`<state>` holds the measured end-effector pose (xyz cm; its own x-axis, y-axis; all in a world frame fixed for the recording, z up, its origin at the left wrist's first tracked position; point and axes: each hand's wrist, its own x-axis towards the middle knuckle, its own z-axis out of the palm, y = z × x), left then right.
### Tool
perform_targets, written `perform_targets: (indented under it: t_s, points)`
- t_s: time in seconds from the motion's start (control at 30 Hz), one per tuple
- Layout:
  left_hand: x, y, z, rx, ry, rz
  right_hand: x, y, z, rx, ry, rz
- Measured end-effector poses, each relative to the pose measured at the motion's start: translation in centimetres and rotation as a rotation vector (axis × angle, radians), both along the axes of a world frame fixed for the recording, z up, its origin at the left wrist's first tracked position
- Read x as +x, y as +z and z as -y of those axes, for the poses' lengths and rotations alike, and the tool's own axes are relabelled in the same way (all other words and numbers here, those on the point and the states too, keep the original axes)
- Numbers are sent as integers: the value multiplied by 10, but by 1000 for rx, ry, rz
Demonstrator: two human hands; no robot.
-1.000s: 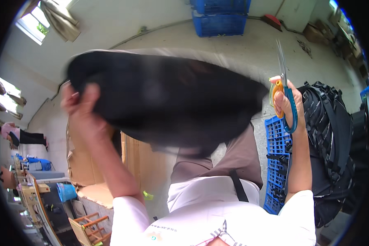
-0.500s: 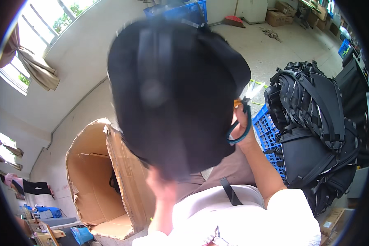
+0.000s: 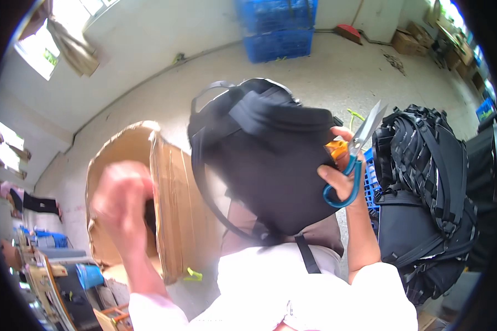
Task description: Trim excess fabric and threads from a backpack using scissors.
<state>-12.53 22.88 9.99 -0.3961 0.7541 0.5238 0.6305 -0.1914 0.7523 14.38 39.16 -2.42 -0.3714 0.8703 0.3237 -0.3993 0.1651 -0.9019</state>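
Observation:
A black backpack (image 3: 270, 176) hangs in front of my lap, partly smeared by motion, with a strap looping down its left side. My right hand (image 3: 345, 179) is at its right edge, fingers closed around scissors (image 3: 355, 145) with teal handles; their blades point up and to the right. An orange object (image 3: 337, 149) sits between those fingers and the bag; its kind is unclear. Away from the bag, my left hand (image 3: 121, 190) is raised before the opening of a large cardboard box (image 3: 176, 220). Motion blur hides how its fingers are set.
Several black backpacks (image 3: 419, 231) are piled at the right, by a blue plastic crate (image 3: 371, 179). Stacked blue crates (image 3: 279, 44) stand against the far wall near a red dustpan (image 3: 348, 33). A blue bin (image 3: 89, 275) is at the lower left.
The backpack has come lower and tilted, showing its strap side. My left hand has left its lower edge and swung left to the box. My right hand still holds the scissors.

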Motion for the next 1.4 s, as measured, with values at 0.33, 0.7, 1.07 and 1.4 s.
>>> perform_targets:
  t_s: [0.33, 0.7, 1.07, 1.4]
  points:
    - [-17, -44, -144, -730, -835, 167, -4, 12, 30, 166, 98, 355]
    - [-22, -44, -113, -776, -651, 224, 29, 18, 1, 479, 79, 534]
    - [8, -17, -84, -362, -283, -253, 7, 40, -48, 256, 639, 566]
    - [-54, -79, -93, -227, -96, 75, 66, -13, 62, 179, 37, 735]
